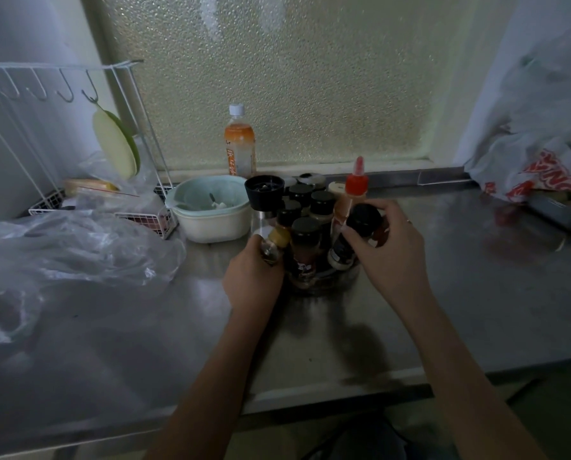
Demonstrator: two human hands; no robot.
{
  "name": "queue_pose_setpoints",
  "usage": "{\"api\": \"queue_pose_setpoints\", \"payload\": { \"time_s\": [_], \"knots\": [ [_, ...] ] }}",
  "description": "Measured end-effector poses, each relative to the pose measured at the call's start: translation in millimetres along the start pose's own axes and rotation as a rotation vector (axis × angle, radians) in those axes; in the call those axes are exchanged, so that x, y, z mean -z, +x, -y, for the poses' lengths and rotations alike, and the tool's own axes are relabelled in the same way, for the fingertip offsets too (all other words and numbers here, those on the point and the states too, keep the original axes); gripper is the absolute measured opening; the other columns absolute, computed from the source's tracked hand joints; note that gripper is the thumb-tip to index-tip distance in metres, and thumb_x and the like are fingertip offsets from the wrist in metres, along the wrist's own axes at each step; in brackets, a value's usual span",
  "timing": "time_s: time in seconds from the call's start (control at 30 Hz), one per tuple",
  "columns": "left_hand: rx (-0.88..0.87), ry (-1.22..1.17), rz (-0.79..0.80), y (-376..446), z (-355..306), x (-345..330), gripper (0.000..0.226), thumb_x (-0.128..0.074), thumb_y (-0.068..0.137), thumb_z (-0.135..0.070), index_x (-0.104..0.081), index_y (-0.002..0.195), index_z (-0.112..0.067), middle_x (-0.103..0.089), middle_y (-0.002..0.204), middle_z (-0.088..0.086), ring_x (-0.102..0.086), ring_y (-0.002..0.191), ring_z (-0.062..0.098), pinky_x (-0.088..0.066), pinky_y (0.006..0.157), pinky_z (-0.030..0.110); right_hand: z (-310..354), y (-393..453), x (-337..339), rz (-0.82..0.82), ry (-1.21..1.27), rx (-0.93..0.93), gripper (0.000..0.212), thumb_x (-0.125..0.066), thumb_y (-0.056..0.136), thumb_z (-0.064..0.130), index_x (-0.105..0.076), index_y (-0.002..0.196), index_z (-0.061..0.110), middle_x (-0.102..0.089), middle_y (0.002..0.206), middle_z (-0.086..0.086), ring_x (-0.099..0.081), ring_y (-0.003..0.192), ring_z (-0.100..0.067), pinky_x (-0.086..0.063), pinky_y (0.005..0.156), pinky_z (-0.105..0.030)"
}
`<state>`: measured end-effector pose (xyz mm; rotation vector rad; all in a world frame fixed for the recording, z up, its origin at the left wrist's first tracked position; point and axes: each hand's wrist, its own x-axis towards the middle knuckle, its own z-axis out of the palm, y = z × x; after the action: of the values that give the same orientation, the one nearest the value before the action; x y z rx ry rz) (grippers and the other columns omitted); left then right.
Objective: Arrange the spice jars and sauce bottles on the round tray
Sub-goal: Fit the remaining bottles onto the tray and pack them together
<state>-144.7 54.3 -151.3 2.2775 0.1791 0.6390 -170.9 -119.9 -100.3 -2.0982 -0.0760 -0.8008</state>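
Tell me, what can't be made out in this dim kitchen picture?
- Round tray, head view: mostly hidden behind the jars and both hands.
- Label print on the black-capped brown spice jar: too dark and blurred to read.
- Small gold-necked glass bottle: its base is covered by the left hand.
- Black-lidded jar: partly wrapped by the right hand.

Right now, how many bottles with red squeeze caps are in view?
1: the red-capped sauce bottle stands at the tray's back right, just behind the right hand. Others could be hidden behind the black-lidded jars.
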Motion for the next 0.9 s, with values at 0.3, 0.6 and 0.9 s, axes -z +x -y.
{"api": "queue_pose_setpoints", "payload": {
  "time_s": [0.3,0.6,0.9],
  "knots": [
    [-0.180,-0.309,-0.147,-22,-9,16,0.041,-0.053,0.072,-0.055,-0.059,0.077,-0.015,-0.067,0.065,-0.001,-0.065,0.065,0.022,-0.046,0.055,0.028,-13,-10,-13,0.006,-0.049,0.001,0.045,-0.068,0.081,0.027,-0.053,0.123,0.018,-0.058,0.106,-0.006,-0.049,0.093,-0.009,-0.035,0.073,-0.010],
    [-0.175,-0.018,0.077,-19,-13,1,0.027,-0.066,0.079,-0.030,-0.041,0.076,-0.020,-0.053,0.068,-0.005,-0.060,0.071,0.024,-0.030,0.048,0.026,-16,-28,-28,0.087,0.069,-0.013,0.079,-0.070,0.081,0.019,-0.025,0.146,0.027,-0.058,0.119,0.013,-0.061,0.102,-0.011,-0.047,0.085,-0.024],
    [-0.024,0.076,0.073,-5,-19,-11,0.022,-0.054,0.083,-0.038,-0.051,0.080,-0.017,-0.067,0.084,0.008,-0.063,0.082,0.033,-0.037,0.059,0.030,-27,-35,-40,0.000,-0.052,-0.095,0.054,-0.074,0.077,0.027,-0.048,0.122,0.012,-0.068,0.109,-0.005,-0.063,0.096,-0.022,-0.046,0.075,-0.027]
  ]
}}
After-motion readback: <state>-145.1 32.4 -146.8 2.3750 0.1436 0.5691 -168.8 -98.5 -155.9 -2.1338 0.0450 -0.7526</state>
